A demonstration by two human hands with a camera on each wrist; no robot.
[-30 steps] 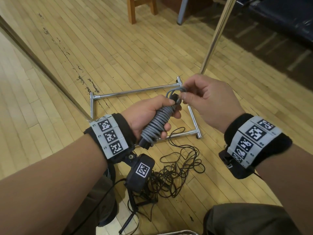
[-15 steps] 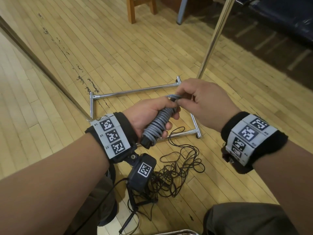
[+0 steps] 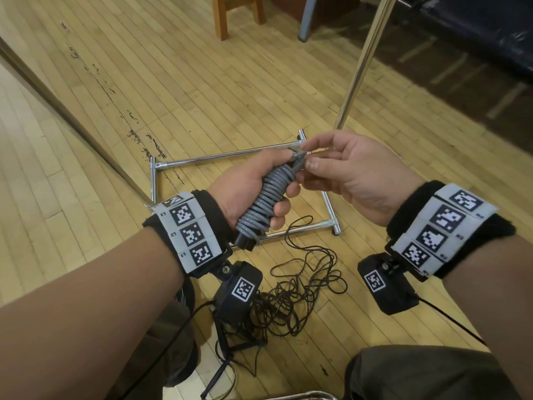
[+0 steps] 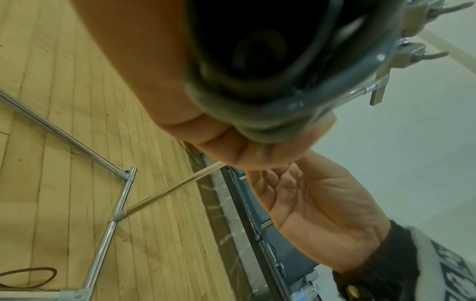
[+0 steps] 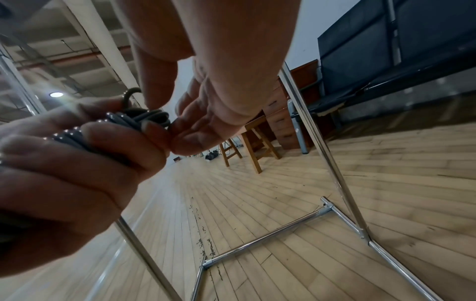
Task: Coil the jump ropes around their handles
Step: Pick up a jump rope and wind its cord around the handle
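Observation:
A grey jump rope [image 3: 268, 197] is wound in tight turns around its black handles, whose butt end [image 3: 245, 242] sticks out below. My left hand [image 3: 242, 189] grips this bundle at a slant above the floor. My right hand [image 3: 354, 174] is palm-up just to the right, fingers relaxed, with its fingertips touching the top end of the coil. In the right wrist view a small loop of rope [image 5: 131, 93] stands up at that end, between the right hand's thumb and fingers [image 5: 190, 138]. A second, thin dark rope [image 3: 297, 293] lies tangled on the floor below.
A chrome rack base [image 3: 328, 203] lies on the wooden floor under my hands, its pole [image 3: 363, 62] rising at the right. Wooden stool legs [image 3: 222, 15] and a dark bench [image 3: 476, 30] stand farther back. My knees are at the bottom edge.
The right hand was pinching a loop of grey rope at the top of the coil and pressed it down. Its fingers have now spread and turned palm-up. The left hand has kept its grip.

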